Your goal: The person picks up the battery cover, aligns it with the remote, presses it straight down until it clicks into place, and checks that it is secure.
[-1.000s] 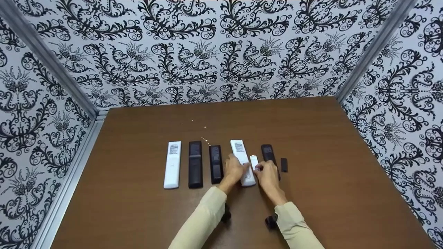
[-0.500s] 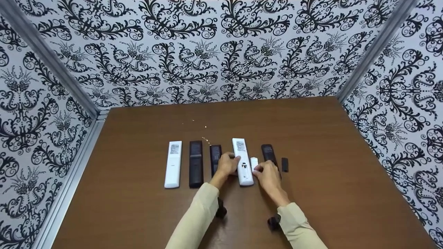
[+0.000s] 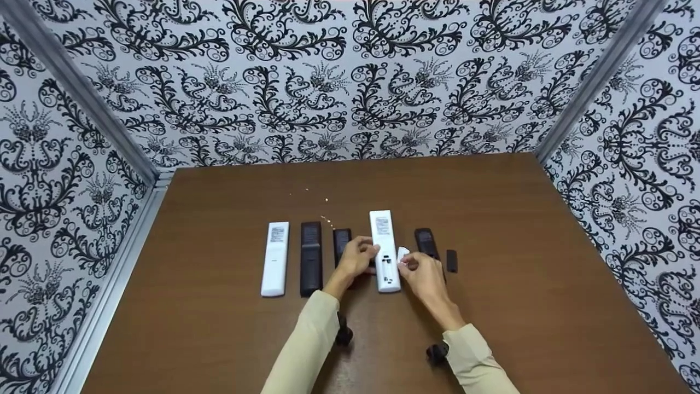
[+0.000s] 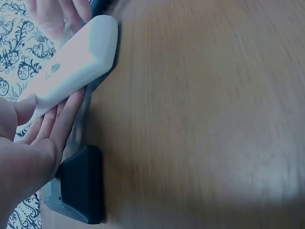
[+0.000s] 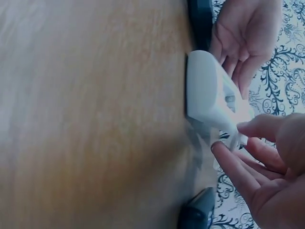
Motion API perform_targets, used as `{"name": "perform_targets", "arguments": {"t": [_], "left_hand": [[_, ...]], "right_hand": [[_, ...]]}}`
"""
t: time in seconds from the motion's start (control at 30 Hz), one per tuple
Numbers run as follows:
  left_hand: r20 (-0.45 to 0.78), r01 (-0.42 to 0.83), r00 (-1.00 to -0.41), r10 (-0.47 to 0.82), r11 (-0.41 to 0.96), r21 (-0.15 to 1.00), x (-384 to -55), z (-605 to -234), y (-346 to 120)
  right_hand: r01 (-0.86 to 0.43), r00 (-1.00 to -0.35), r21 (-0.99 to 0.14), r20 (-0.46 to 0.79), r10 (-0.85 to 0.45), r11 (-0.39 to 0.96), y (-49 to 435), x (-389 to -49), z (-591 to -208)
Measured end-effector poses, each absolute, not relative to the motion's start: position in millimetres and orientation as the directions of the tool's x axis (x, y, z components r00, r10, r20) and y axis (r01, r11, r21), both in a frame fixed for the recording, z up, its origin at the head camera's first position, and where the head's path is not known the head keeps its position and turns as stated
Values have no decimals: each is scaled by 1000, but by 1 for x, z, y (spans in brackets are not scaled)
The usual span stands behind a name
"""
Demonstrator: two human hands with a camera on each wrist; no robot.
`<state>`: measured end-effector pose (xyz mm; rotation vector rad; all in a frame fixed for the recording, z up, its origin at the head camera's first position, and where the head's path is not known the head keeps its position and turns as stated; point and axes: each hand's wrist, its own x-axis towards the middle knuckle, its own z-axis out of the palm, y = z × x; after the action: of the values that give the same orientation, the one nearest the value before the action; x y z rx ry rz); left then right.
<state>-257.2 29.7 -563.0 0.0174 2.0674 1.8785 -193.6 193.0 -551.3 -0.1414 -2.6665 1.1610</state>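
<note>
A white remote control [image 3: 384,235] lies back side up, its uncovered battery compartment [image 3: 388,269] toward the near end, with dark spots at both ends. My left hand [image 3: 355,258] grips its left edge, thumb on top and fingers underneath in the left wrist view, where the remote [image 4: 78,62] looks slightly lifted. Just right of it, my right hand [image 3: 427,275] pinches a small white battery cover [image 3: 403,253], tilted and partly hidden by the fingers. Behind that hand lies a black remote [image 3: 425,241], partly covered; a small black battery cover [image 3: 451,261] rests to its right.
Left of the hands lie a white remote [image 3: 275,260], a long black remote [image 3: 311,260] and a shorter black remote [image 3: 342,241], partly behind my left hand. Light crumbs [image 3: 326,220] dot the brown table [image 3: 229,339]. Patterned walls [image 3: 350,82] enclose the back and sides.
My left hand has shifted from atop the white remote to its left edge, exposing the compartment. The remote has straightened and moved slightly away. The right hand has tilted the white cover.
</note>
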Motion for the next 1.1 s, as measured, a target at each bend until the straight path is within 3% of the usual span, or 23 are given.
{"name": "perform_targets", "arguments": {"t": [0.13, 0.33, 0.6, 1.1], "left_hand": [[-232, -212, -944, 236, 107, 971, -257, -565, 30], [-233, -216, -944, 232, 95, 972, -256, -566, 32], [-255, -242, -938, 235, 85, 967, -256, -564, 30], [-245, -235, -939, 242, 70, 969, -257, -566, 30]], "right_hand": [[-10, -976, -726, 157, 151, 688, 191, -193, -546], [-74, -964, -662, 239, 116, 746, 190, -190, -538], [-5, -973, -576, 192, 130, 817, 192, -185, -523], [-119, -975, -754, 210, 66, 646, 188, -194, -533]]}}
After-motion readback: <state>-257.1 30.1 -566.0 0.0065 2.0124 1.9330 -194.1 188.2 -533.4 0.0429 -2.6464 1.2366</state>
